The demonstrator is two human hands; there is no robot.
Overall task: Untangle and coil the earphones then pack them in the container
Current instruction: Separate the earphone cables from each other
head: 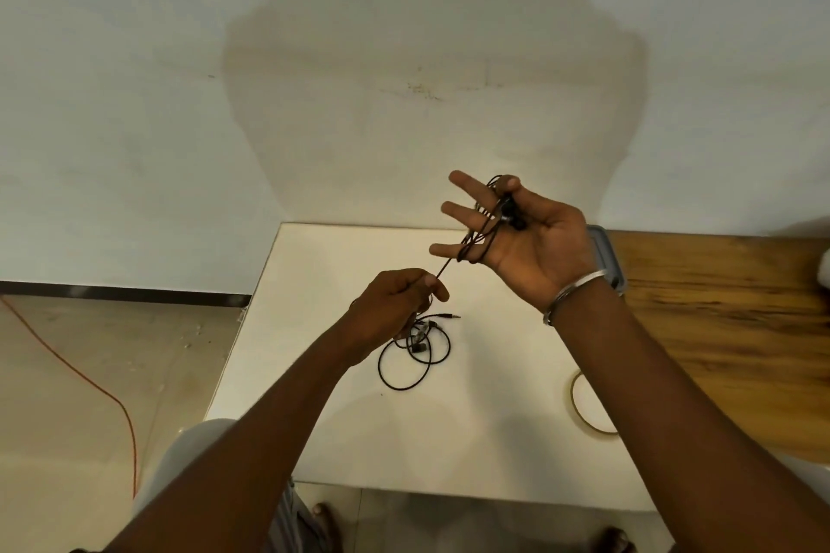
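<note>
- The right hand is raised palm-up, fingers spread, with the thin black earphones wrapped round them and the thumb pinning the buds.
- The left hand, lower and at eight o'clock from it, pinches the cord. The strand between the hands is taut along the eight-to-two line.
- Unwound slack lies in limp, glossy loops on the smooth white table, at six o'clock of the left hand, with the metal plug pointing to three o'clock.
- The grey-rimmed container peeks from behind the right wrist, so the right hand is nearer it.
- The next wrap likely needs the left hand to feed cord along that line.
</note>
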